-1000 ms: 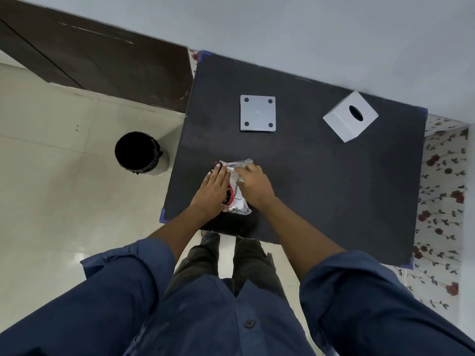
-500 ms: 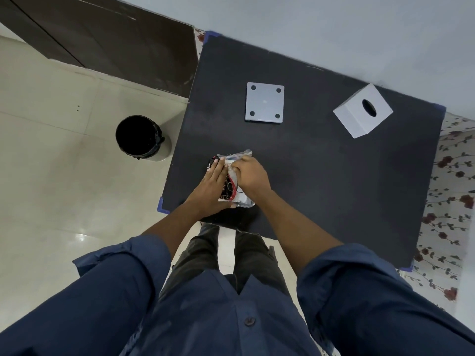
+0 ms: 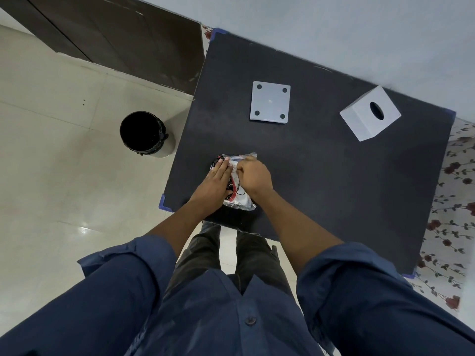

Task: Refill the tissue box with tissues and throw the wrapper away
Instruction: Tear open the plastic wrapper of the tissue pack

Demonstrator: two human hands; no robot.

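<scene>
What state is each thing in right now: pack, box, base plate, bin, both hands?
Tissue pack: wrapper on, lying at the table's near edge.
Tissue box: upright, oval slot up, no tissue showing.
Base plate: off the box, flat on the table.
Bin: open, on the floor.
Left hand: flat, pressing the pack.
Right hand: pinching the wrapper.

I see a black table (image 3: 334,191) with blue-taped corners bearing a grey square plate (image 3: 270,102) with four dark dots, a white tissue box (image 3: 370,113) at the far right corner, and a wrapped tissue pack (image 3: 240,199) near the front edge
</scene>
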